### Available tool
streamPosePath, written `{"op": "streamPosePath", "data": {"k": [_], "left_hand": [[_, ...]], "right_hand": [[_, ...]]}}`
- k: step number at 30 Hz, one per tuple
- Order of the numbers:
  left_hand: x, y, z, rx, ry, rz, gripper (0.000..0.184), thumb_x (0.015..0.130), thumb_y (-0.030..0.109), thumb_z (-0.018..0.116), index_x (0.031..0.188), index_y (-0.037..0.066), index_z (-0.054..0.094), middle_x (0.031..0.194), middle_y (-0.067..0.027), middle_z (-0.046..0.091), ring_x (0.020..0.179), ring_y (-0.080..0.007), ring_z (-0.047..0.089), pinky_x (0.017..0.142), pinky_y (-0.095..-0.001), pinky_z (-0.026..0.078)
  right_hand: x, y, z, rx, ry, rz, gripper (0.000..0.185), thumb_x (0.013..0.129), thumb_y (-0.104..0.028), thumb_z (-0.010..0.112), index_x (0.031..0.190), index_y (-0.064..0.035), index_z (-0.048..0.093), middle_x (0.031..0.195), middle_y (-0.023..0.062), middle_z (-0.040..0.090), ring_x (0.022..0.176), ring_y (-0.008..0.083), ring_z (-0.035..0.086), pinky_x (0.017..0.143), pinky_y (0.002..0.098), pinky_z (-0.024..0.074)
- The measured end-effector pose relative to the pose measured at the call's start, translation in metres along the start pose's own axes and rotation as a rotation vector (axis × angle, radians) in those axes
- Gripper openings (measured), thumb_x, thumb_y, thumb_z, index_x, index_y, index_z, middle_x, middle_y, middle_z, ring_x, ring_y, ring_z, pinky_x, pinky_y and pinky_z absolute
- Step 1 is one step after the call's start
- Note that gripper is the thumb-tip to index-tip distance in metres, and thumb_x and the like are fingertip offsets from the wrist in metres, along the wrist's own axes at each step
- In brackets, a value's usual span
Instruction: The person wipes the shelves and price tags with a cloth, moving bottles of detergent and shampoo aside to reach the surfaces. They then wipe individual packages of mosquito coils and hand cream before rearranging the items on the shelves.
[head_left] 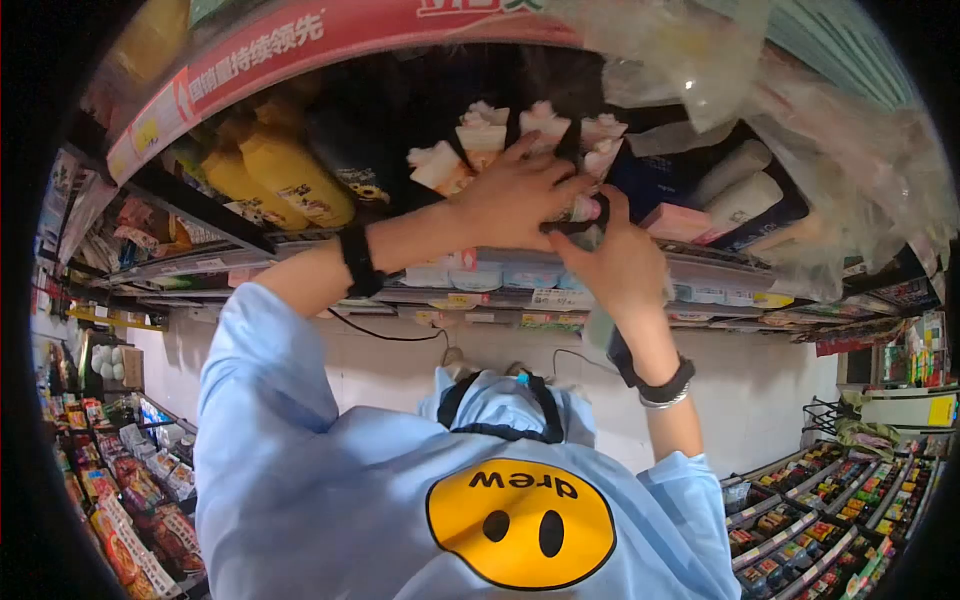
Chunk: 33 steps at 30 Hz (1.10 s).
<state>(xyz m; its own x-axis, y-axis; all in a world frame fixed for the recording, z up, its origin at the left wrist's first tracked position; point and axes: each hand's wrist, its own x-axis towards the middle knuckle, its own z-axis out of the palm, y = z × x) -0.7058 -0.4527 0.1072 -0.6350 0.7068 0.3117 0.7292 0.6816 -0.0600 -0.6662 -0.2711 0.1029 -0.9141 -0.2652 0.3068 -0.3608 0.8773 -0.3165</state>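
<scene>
My left hand (520, 198) reaches into the shelf with its fingers spread, over a group of pale tubes (483, 135) with scalloped ends. Its fingertips are against the tubes and close to a small pink-topped item (585, 208). Just to the right, my right hand (618, 262) has its fingers and thumb curled beside that pink-topped item. What lies inside this grip is mostly hidden by the fingers. A pale greenish, see-through shape (598, 330) shows below, behind the right wrist.
Yellow bottles (295, 180) stand left of the tubes. White bottles (745, 205) and a pink box (677, 222) are on the right. Clear plastic sheeting (850, 190) hangs over the shelf's right side. A red printed strip (260, 70) runs along the top. Packaged goods (130, 470) line the lower left.
</scene>
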Motion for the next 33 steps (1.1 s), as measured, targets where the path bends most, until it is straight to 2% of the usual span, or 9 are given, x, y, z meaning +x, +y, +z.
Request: {"op": "streamPosePath", "data": {"k": [2, 4, 9, 12, 14, 18, 20, 23, 33], "left_hand": [[-0.010, -0.007, 0.018, 0.013, 0.039, 0.059, 0.060, 0.068, 0.041, 0.069, 0.116, 0.008, 0.053, 0.116, -0.0106, 0.053, 0.110, -0.0275, 0.052, 0.103, -0.0479, 0.030], [-0.011, -0.014, 0.020, 0.032, 0.116, 0.182, 0.052, 0.069, 0.039, 0.068, 0.106, 0.003, 0.057, 0.105, -0.0097, 0.055, 0.107, -0.0263, 0.051, 0.101, -0.0437, 0.032], [-0.020, -0.017, 0.033, -0.129, 0.102, 0.102, 0.046, 0.072, 0.038, 0.067, 0.102, 0.005, 0.059, 0.110, -0.0101, 0.054, 0.111, -0.0292, 0.048, 0.100, -0.0426, 0.033], [-0.019, -0.015, 0.028, -0.227, 0.077, 0.039, 0.044, 0.073, 0.037, 0.066, 0.104, 0.005, 0.059, 0.108, -0.0101, 0.055, 0.107, -0.0290, 0.050, 0.098, -0.0423, 0.035], [-0.021, -0.015, 0.028, -0.268, 0.092, 0.027, 0.037, 0.076, 0.031, 0.065, 0.104, 0.006, 0.060, 0.106, -0.0105, 0.056, 0.104, -0.0285, 0.053, 0.096, -0.0411, 0.038], [-0.019, -0.015, 0.018, -0.371, 0.226, -0.059, 0.028, 0.080, 0.024, 0.063, 0.101, 0.006, 0.060, 0.102, -0.0128, 0.059, 0.099, -0.0301, 0.056, 0.086, -0.0404, 0.045], [-0.012, -0.018, 0.001, -0.386, 0.211, -0.302, 0.025, 0.083, 0.020, 0.060, 0.101, 0.003, 0.059, 0.095, -0.0167, 0.062, 0.091, -0.0327, 0.060, 0.077, -0.0402, 0.049], [0.008, -0.033, -0.005, -0.496, 0.181, -0.341, 0.029, 0.080, 0.011, 0.056, 0.108, 0.001, 0.056, 0.094, -0.0219, 0.058, 0.085, -0.0367, 0.060, 0.071, -0.0427, 0.050], [0.030, -0.020, 0.036, -0.122, 0.293, -0.455, 0.048, 0.075, 0.001, 0.055, 0.121, -0.001, 0.044, 0.093, -0.0278, 0.061, 0.078, -0.0395, 0.063, 0.065, -0.0456, 0.052]], "right_hand": [[0.001, -0.004, 0.018, 0.150, 0.013, 0.124, 0.062, 0.077, -0.038, 0.064, 0.130, -0.0133, 0.042, 0.072, 0.0211, 0.063, 0.070, 0.0396, 0.063, 0.059, 0.0471, 0.0494], [-0.009, -0.014, 0.025, 0.068, 0.035, -0.012, 0.063, 0.076, -0.028, 0.062, 0.132, -0.0089, 0.041, 0.058, 0.0126, 0.060, 0.054, 0.0303, 0.063, 0.047, 0.0404, 0.0491], [-0.005, -0.010, 0.034, 0.082, 0.071, -0.105, 0.066, 0.072, -0.022, 0.061, 0.133, -0.0091, 0.041, 0.053, 0.0111, 0.058, 0.049, 0.0300, 0.061, 0.045, 0.0397, 0.0487], [0.003, -0.009, 0.025, 0.012, -0.033, -0.048, 0.059, 0.073, -0.022, 0.061, 0.128, -0.0089, 0.046, 0.064, 0.0130, 0.062, 0.055, 0.0309, 0.062, 0.048, 0.0404, 0.0495], [0.010, -0.003, 0.025, 0.097, -0.051, -0.107, 0.050, 0.077, -0.022, 0.059, 0.124, -0.0103, 0.050, 0.070, 0.0207, 0.062, 0.066, 0.0365, 0.063, 0.058, 0.0472, 0.0494], [0.019, 0.005, 0.028, 0.093, 0.004, -0.127, 0.040, 0.079, -0.024, 0.058, 0.117, -0.0090, 0.056, 0.076, 0.0203, 0.063, 0.072, 0.0363, 0.064, 0.063, 0.0466, 0.0499], [0.018, 0.017, 0.041, 0.040, 0.067, -0.253, 0.035, 0.081, -0.024, 0.058, 0.114, -0.0114, 0.058, 0.081, 0.0187, 0.064, 0.076, 0.0357, 0.064, 0.065, 0.0455, 0.0501], [0.030, 0.006, 0.028, -0.004, -0.201, -0.152, 0.032, 0.080, -0.024, 0.059, 0.110, -0.0141, 0.061, 0.084, 0.0160, 0.066, 0.081, 0.0340, 0.063, 0.068, 0.0447, 0.0501], [0.040, 0.000, 0.015, 0.098, -0.285, -0.184, 0.023, 0.080, -0.023, 0.062, 0.101, -0.0149, 0.063, 0.082, 0.0144, 0.066, 0.081, 0.0322, 0.064, 0.069, 0.0436, 0.0496]]}}
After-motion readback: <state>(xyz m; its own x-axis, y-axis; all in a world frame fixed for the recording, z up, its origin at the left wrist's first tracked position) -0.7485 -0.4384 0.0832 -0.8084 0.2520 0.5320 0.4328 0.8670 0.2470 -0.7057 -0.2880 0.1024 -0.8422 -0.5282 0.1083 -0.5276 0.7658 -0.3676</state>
